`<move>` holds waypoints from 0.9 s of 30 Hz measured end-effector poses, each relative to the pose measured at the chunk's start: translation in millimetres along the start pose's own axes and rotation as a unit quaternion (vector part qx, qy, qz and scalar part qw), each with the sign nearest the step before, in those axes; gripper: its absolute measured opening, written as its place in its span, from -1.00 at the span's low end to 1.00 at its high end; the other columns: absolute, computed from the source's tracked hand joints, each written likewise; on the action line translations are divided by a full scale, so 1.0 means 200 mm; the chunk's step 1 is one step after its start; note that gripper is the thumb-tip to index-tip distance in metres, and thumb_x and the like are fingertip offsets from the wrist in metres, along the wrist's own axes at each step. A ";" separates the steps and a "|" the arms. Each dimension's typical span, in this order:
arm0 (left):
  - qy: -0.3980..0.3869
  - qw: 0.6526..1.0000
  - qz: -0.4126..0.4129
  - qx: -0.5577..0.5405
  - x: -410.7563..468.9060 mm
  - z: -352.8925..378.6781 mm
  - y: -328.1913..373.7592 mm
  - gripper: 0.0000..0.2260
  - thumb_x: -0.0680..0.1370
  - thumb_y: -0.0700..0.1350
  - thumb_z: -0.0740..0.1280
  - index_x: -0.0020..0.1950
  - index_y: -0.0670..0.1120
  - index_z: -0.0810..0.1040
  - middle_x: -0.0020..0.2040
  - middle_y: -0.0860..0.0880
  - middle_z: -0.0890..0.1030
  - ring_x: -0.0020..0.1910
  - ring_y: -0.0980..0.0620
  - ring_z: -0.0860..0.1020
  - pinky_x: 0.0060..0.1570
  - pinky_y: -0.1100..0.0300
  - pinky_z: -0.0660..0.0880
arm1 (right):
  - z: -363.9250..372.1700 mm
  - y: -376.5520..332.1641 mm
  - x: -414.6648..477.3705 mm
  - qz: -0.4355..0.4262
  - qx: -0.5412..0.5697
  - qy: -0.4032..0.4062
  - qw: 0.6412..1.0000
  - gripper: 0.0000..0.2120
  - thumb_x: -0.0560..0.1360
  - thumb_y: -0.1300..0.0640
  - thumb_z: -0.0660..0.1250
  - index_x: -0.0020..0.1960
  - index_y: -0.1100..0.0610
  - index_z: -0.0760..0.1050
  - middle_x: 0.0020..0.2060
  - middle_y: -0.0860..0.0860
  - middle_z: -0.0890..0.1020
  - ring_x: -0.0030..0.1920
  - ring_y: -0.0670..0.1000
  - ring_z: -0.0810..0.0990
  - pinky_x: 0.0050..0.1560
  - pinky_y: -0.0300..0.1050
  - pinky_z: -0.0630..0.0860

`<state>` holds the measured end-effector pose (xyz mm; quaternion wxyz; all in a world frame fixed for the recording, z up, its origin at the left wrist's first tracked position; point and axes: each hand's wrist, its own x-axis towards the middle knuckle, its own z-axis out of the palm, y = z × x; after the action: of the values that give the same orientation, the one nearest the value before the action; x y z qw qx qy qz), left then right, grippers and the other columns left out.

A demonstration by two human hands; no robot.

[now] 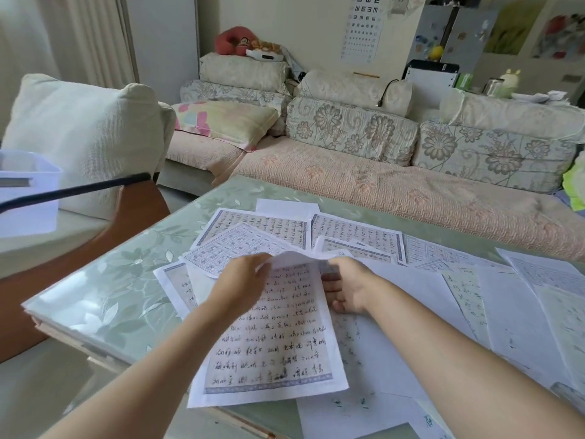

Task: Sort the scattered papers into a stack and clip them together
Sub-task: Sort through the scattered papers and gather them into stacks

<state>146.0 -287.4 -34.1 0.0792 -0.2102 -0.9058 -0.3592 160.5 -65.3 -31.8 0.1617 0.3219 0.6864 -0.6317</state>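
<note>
The white paper sheet with rows of dark handwriting (278,337) has words too blurry to read; the white eye chart (364,26) on the wall shows rows of E shapes; only this one sheet is held up — the left hand (240,282) pinches its top left edge, the right hand (346,288) curls round its right edge; many more white printed papers (357,236) lie on the green flowery glass table (104,286), overlapping too much to count; a flowery sofa (348,131) stands behind
</note>
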 end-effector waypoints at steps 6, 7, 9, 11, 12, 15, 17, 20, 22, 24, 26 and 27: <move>-0.073 0.988 -0.054 -0.124 -0.02 -0.22 -0.15 -0.67 0.52 -0.26 0.30 -0.08 0.18 0.68 -0.04 0.13 0.69 -0.13 0.07 0.60 -0.09 0.22 0.47 | 0.01 0.02 0.00 -0.008 0.028 -0.013 0.999 -0.85 0.53 0.14 0.11 -0.05 0.11 0.44 -0.13 0.14 0.68 -0.24 0.09 0.60 -0.24 -0.14 0.45; -0.100 0.984 -0.056 -0.137 -0.03 -0.26 -0.18 -0.62 0.50 -0.33 0.31 -0.08 0.17 0.71 0.06 0.19 0.67 0.02 0.14 0.59 0.08 0.22 0.47 | 0.01 0.02 0.00 -0.010 0.054 -0.017 0.998 -0.78 0.53 0.13 0.09 -0.02 0.14 0.50 -0.12 0.16 0.68 -0.22 0.10 0.61 -0.21 -0.12 0.48; -0.170 0.976 -0.057 -0.126 -0.06 -0.30 -0.22 -0.63 0.48 -0.37 0.35 -0.13 0.11 0.74 0.15 0.23 0.62 0.20 0.21 0.52 0.30 0.19 0.37 | -0.01 0.02 0.00 0.000 0.127 -0.029 0.992 -0.57 0.57 0.06 0.00 0.18 0.23 0.53 -0.01 0.25 0.68 -0.12 0.16 0.64 -0.15 -0.04 0.53; -0.236 0.966 -0.057 -0.087 -0.10 -0.32 -0.25 -0.69 0.48 -0.34 0.39 -0.13 0.08 0.75 0.22 0.22 0.59 0.28 0.20 0.46 0.32 0.23 0.30 | -0.03 0.02 -0.01 0.009 0.142 -0.060 0.988 -0.42 0.63 -0.10 -0.05 0.27 0.34 0.46 0.12 0.30 0.65 -0.02 0.21 0.64 -0.07 0.02 0.57; -0.264 0.960 -0.057 -0.068 -0.11 -0.32 -0.26 -0.65 0.48 -0.38 0.36 -0.12 0.08 0.75 0.25 0.21 0.57 0.31 0.19 0.43 0.35 0.23 0.28 | -0.03 0.02 -0.03 0.007 0.116 -0.070 0.991 -0.38 0.64 -0.18 -0.01 0.27 0.35 0.46 0.15 0.28 0.64 -0.01 0.20 0.65 -0.09 0.01 0.59; -0.300 0.952 -0.051 -0.030 -0.13 -0.30 -0.25 -0.39 0.41 -0.52 0.16 -0.07 0.16 0.73 0.31 0.26 0.50 0.41 0.18 0.33 0.43 0.24 0.17 | 0.05 0.02 -0.03 -0.038 -0.030 -0.045 0.998 -0.63 0.58 0.00 0.33 0.24 0.26 0.54 0.03 0.15 0.69 -0.11 0.08 0.66 -0.15 -0.04 0.62; -0.319 0.947 -0.029 -0.007 -0.12 -0.29 -0.25 -0.25 0.38 -0.55 0.07 0.01 0.27 0.68 0.34 0.29 0.46 0.44 0.18 0.29 0.46 0.21 0.16 | 0.10 0.03 0.00 -0.085 -0.113 0.031 0.989 -0.69 0.45 0.18 0.50 0.16 0.25 0.60 -0.03 0.11 0.72 -0.06 0.11 0.70 0.03 0.07 0.64; -0.285 0.958 -0.021 -0.008 -0.09 -0.27 -0.27 -0.15 0.33 -0.58 -0.01 0.05 0.33 0.63 0.37 0.24 0.46 0.45 0.18 0.29 0.48 0.09 0.18 | 0.15 0.04 -0.02 -0.122 -0.143 0.078 0.979 -0.80 0.42 0.29 0.51 0.03 0.22 0.62 -0.05 0.12 0.72 -0.02 0.13 0.70 0.13 0.13 0.61; -0.177 0.983 -0.047 -0.031 -0.07 -0.26 -0.29 -0.24 0.38 -0.54 0.03 0.11 0.29 0.60 0.37 0.16 0.47 0.42 0.12 0.36 0.35 0.19 0.32 | 0.16 0.05 -0.02 -0.146 -0.121 0.080 0.979 -0.85 0.45 0.32 0.47 -0.01 0.18 0.61 -0.05 0.11 0.71 -0.01 0.12 0.69 0.15 0.12 0.61; -0.055 0.994 -0.090 -0.042 -0.05 -0.24 -0.29 -0.43 0.49 -0.42 0.17 0.29 0.18 0.51 0.39 0.05 0.45 0.38 0.04 0.42 0.25 0.18 0.40 | 0.13 0.05 -0.02 -0.173 -0.111 0.092 0.974 -0.84 0.45 0.32 0.47 0.01 0.19 0.60 -0.05 0.10 0.70 0.01 0.09 0.68 0.17 0.08 0.60; 0.028 0.986 -0.136 -0.089 -0.04 -0.22 -0.28 -0.48 0.54 -0.23 0.35 0.46 0.03 0.33 0.45 -0.06 0.39 0.40 -0.04 0.40 0.31 0.05 0.38 | 0.09 0.05 -0.03 -0.200 -0.077 0.091 0.973 -0.84 0.45 0.35 0.47 0.00 0.20 0.60 -0.04 0.10 0.70 0.01 0.06 0.68 0.14 -0.02 0.60; 0.038 0.975 -0.169 -0.142 -0.03 -0.22 -0.26 -0.40 0.53 -0.15 0.40 0.51 -0.02 0.24 0.47 -0.09 0.35 0.40 -0.06 0.38 0.30 0.02 0.39 | 0.08 0.04 -0.05 -0.214 -0.049 0.083 0.972 -0.83 0.45 0.39 0.46 -0.04 0.18 0.60 -0.04 0.09 0.70 0.01 0.06 0.67 0.09 -0.09 0.59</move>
<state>129.1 -353.5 -36.2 0.0206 -0.0492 -0.8644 -0.4999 169.6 -84.0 -34.1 -0.0191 0.2108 0.7805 -0.5882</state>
